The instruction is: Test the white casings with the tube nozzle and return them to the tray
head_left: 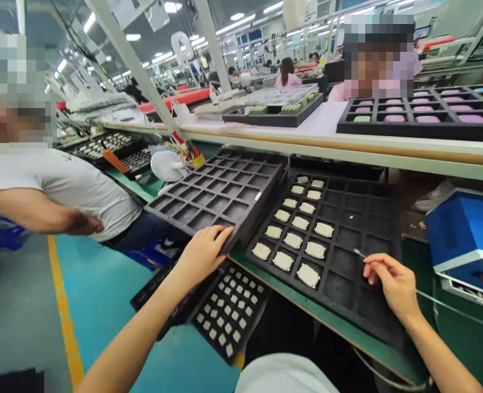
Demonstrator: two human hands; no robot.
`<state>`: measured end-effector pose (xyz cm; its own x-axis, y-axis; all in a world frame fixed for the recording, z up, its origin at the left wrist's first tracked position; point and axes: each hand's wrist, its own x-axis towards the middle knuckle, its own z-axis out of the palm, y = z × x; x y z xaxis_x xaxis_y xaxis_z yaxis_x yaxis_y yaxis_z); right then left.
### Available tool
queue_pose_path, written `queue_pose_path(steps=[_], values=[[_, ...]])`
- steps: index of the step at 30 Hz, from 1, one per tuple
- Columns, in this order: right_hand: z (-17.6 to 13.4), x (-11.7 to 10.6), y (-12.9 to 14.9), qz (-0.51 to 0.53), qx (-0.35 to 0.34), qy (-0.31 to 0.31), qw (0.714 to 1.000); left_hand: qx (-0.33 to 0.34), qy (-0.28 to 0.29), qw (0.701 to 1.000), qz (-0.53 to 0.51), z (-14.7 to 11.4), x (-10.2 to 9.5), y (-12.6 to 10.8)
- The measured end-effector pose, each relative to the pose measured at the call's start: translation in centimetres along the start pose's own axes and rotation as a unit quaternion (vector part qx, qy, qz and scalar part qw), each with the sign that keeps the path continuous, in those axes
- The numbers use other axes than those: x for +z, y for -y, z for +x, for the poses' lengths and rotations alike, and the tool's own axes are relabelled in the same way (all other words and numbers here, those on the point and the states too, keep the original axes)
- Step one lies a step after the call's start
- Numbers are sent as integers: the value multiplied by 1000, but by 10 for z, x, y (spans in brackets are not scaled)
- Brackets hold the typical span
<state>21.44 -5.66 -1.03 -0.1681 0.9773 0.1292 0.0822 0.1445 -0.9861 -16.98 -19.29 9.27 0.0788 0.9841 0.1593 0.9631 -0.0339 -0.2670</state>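
Left hand [205, 246]: grip closed on near edge of gridded tray [230, 192], 11 o'clock, likely steadying it. Right hand [393, 284]: pinching corded tool [358, 252], presumably for control, over pale-piece tray [340, 285], 1 o'clock.

The gridded trays [340, 286] before me look like matt, faintly rough foam, the cream pieces [315, 250] like dull plastic (the blue box [466, 232] has a glossier shell); my counter [417, 267] looks smooth, and the shelf edge [348, 146] resembles wood.
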Motion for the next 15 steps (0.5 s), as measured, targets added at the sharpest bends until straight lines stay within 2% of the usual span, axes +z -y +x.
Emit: queue_pose_path(steps=[3,5,8,10,12,15], values=[[-1,1,2,-1,-8,-15,1000,23,-52,997,51,-15,4,5],[-2,2,4,-7,-11,-18,1000,32,-125,989,75,-40,4,6],[-2,3,5,-13,-10,-22,1000,17,-249,964,87,-101,14,-1],[-3,3,5,-10,-7,-30,999,-17,-308,948,83,-150,33,-18],[-2,2,4,-7,-5,-40,999,-61,-316,943,84,-203,58,-47],[-2,2,2,-7,-8,-51,999,-134,-210,966,71,-282,93,-102]])
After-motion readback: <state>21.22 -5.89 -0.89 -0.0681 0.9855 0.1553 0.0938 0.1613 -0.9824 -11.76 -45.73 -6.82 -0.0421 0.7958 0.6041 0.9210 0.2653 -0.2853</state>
